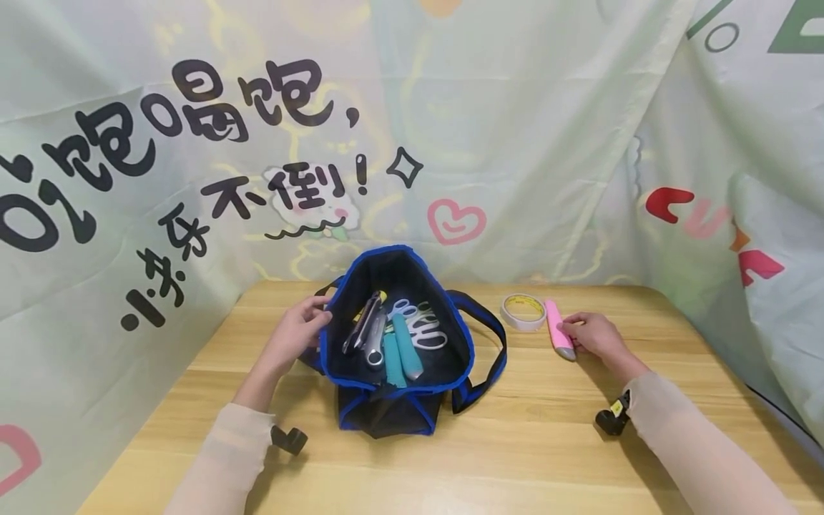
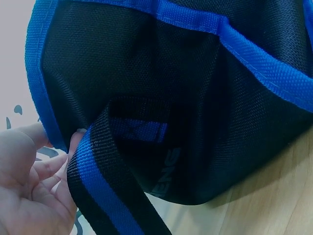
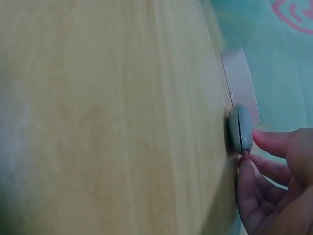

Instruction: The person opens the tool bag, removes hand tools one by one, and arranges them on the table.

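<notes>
A black bag with blue trim (image 1: pixel 393 408) stands open on the table, holding teal cutters (image 1: pixel 407 347), white-handled scissors (image 1: pixel 428 336) and metal tools (image 1: pixel 375 343). My left hand (image 1: pixel 292 332) grips the bag's left rim; in the left wrist view the fingers of that hand (image 2: pixel 39 183) pinch the blue edge (image 2: pixel 36 78) beside a black and blue strap (image 2: pixel 105 181). On the right, my right hand (image 1: pixel 599 336) pinches a pink cutter with a grey end (image 1: pixel 557 329) lying on the table. In the right wrist view, thumb and fingertips of the hand (image 3: pixel 279 181) meet at the grey end (image 3: pixel 240 128).
A roll of tape (image 1: pixel 523 312) stands just left of the pink cutter, near the table's back edge. The bag's right strap (image 1: pixel 496 343) loops out over the wooden table (image 1: pixel 515 450). A printed curtain (image 1: pixel 515 143) hangs behind.
</notes>
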A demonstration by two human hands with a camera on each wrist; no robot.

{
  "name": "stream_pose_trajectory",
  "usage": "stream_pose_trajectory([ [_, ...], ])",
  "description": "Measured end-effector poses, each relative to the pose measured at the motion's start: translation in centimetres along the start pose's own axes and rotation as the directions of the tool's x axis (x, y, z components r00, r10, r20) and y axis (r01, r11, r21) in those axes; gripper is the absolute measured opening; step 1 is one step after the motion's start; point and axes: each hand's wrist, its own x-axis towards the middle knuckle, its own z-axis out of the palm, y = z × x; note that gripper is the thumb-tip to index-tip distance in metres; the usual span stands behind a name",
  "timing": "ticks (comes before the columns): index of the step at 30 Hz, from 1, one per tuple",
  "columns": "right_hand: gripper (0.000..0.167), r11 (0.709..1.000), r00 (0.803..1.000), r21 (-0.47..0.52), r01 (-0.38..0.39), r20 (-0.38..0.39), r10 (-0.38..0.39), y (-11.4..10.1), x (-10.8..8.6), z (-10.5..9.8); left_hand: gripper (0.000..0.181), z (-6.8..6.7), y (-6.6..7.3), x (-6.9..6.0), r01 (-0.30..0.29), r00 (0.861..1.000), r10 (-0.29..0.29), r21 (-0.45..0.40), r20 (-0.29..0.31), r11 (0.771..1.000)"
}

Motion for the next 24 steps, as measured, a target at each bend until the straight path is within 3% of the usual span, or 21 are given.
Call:
stream_pose_trajectory([
  [11, 0.05, 1.0, 1.0, -0.004, -0.015, 0.0, 0.015, -1.5, -0.4, -0.9, 0.043, -0.1, -0.9, 0.5, -0.019, 1.0, 0.019, -0.002, -0.007, 1.0],
  [17, 0.061, 0.993, 0.997, -0.087, 0.08, 0.004, -0.08, -3.7, -0.8, -1.6, 0.043, -0.2, -1.0, 0.6, -0.025, 1.0, 0.025, 0.018, -0.014, 1.0],
  [24, 0.054, 0.985, 0.983, 0.001, 0.175, 0.06, -0.175, -7.3, -1.0, -0.9, 0.043, -0.1, -0.9, 0.4, -0.02, 1.0, 0.02, 0.012, -0.013, 1.0],
])
